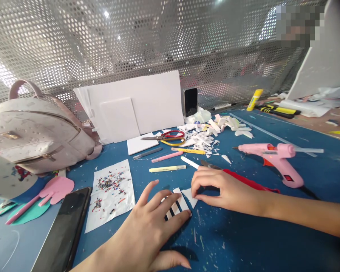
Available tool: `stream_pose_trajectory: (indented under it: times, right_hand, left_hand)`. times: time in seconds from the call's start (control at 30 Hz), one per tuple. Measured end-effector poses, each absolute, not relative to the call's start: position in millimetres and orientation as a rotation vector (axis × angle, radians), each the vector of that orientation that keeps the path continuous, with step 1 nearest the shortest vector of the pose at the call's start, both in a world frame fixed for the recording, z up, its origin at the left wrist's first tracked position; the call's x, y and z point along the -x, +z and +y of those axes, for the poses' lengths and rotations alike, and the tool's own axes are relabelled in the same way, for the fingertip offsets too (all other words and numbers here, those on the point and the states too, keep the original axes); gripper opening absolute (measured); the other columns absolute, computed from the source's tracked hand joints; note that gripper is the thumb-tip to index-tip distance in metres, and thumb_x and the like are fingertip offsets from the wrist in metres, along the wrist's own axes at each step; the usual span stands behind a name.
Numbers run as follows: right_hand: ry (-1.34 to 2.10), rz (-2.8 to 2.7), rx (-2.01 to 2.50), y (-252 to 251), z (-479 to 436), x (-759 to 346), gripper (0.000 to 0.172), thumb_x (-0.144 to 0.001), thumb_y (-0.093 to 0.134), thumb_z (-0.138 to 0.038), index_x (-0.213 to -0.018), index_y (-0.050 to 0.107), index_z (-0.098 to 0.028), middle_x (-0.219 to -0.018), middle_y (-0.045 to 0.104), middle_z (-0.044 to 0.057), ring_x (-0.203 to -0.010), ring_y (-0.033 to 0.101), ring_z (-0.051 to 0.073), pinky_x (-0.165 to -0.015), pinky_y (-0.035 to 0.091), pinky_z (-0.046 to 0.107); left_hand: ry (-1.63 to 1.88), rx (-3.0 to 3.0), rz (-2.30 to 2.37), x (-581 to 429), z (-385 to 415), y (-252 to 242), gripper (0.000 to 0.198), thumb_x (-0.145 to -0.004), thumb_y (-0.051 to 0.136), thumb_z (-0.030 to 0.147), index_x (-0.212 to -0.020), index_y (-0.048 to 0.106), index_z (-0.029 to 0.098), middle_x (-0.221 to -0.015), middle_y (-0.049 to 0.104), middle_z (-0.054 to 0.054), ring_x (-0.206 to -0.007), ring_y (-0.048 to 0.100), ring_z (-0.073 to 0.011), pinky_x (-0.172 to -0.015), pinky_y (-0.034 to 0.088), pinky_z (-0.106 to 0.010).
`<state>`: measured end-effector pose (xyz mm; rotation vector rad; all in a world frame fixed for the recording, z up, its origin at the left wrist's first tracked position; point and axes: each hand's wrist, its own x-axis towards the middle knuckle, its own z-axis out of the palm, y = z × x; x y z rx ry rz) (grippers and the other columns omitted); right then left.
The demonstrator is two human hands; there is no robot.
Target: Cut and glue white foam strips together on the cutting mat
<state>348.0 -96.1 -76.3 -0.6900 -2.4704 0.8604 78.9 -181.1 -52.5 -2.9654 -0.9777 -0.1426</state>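
My left hand (155, 223) lies with fingers spread over several narrow white strips (183, 204) on the blue table, fingertips touching them. My right hand (218, 185) has thumb and index finger closed on the edge of a small white triangular piece (189, 196), just right of the strips. Under and behind the right hand lies a red-handled tool (248, 179) with a dark blade, partly hidden by the hand. A white marker (189, 163) points towards that hand. Beyond the hands lie a pale yellow marker (167, 169) and a pink marker (167, 156).
A pink glue gun (272, 153) lies right. Behind are white scraps (201, 138), red-and-yellow-handled scissors (172, 138) and a white board (158, 102). At left are a phone (64, 230), a sheet with tiny coloured bits (102, 219) and a backpack (36, 132). A glue stick (254, 100) stands farther back.
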Motion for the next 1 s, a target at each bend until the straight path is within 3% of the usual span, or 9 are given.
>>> stream_pose_trajectory:
  times: [0.43, 0.6, 0.73, 0.8, 0.87, 0.93, 1.0]
  right_hand:
    - [0.834, -2.494, 0.714, -84.5, -90.4, -361.0, 0.007, -0.097, 0.066, -0.028, -0.091, 0.069, -0.026, -0.093, 0.071, -0.003, -0.092, 0.067, 0.015, -0.121, 0.026, 0.043]
    - [0.834, -2.502, 0.717, -86.9, -87.4, -364.4, 0.006, -0.096, 0.066, -0.027, -0.091, 0.069, -0.026, -0.094, 0.071, -0.003, -0.094, 0.067, 0.015, -0.121, 0.027, 0.042]
    - [0.830, -2.511, 0.707, -88.3, -86.1, -364.5, 0.006, -0.096, 0.066, -0.028, -0.091, 0.069, -0.026, -0.093, 0.071, -0.003, -0.093, 0.066, 0.015, -0.120, 0.028, 0.043]
    - [0.826, -2.521, 0.708, -88.3, -86.1, -364.7, 0.006, -0.096, 0.067, -0.028, -0.091, 0.069, -0.026, -0.092, 0.071, -0.003, -0.093, 0.066, 0.016, -0.120, 0.028, 0.043]
    - [0.830, -2.525, 0.712, -87.5, -86.3, -365.3, 0.006, -0.096, 0.067, -0.027, -0.090, 0.069, -0.026, -0.091, 0.072, -0.003, -0.094, 0.066, 0.016, -0.119, 0.028, 0.043]
    - [0.844, -2.520, 0.720, -86.2, -86.7, -365.7, 0.007, -0.095, 0.067, -0.026, -0.089, 0.070, -0.026, -0.092, 0.072, -0.003, -0.094, 0.065, 0.016, -0.118, 0.029, 0.043]
    - [0.859, -2.508, 0.726, -84.7, -87.1, -365.7, 0.007, -0.095, 0.067, -0.026, -0.089, 0.070, -0.026, -0.092, 0.072, -0.003, -0.094, 0.065, 0.017, -0.119, 0.029, 0.043]
  left_hand:
    - [-0.186, 2.906, -0.959, -80.8, -181.0, -52.8, 0.070, -0.098, 0.036, 0.076, -0.143, 0.056, 0.027, -0.141, 0.065, -0.012, -0.127, 0.063, -0.0307, -0.111, 0.042, -0.072]
    - [-0.195, 2.889, -0.959, -84.5, -182.0, -49.6, 0.070, -0.098, 0.034, 0.077, -0.138, 0.059, 0.026, -0.141, 0.065, -0.011, -0.127, 0.062, -0.0305, -0.112, 0.042, -0.070]
    - [-0.258, 2.788, -0.900, -93.6, -184.9, -51.6, 0.079, -0.099, 0.022, 0.078, -0.136, 0.061, 0.020, -0.144, 0.064, -0.012, -0.121, 0.064, -0.0292, -0.109, 0.046, -0.061]
    - [-0.346, 2.698, -0.854, -102.6, -188.4, -59.2, 0.079, -0.103, 0.014, 0.072, -0.133, 0.063, 0.017, -0.143, 0.064, -0.012, -0.109, 0.067, -0.0246, -0.100, 0.051, -0.048]
    - [-0.476, 2.582, -0.834, -114.5, -193.7, -71.4, 0.067, -0.110, 0.015, 0.054, -0.126, 0.067, 0.016, -0.137, 0.069, -0.011, -0.091, 0.068, -0.0199, -0.087, 0.052, -0.037]
    - [-0.579, 2.468, -0.832, -127.6, -200.3, -85.0, 0.046, -0.111, 0.027, 0.029, -0.120, 0.069, 0.014, -0.129, 0.073, -0.010, -0.084, 0.066, -0.0184, -0.080, 0.050, -0.033]
    - [-0.742, 2.364, -0.857, -139.3, -207.1, -96.2, 0.033, -0.106, 0.039, 0.016, -0.111, 0.072, 0.015, -0.119, 0.077, -0.007, -0.080, 0.065, -0.0165, -0.079, 0.048, -0.031]
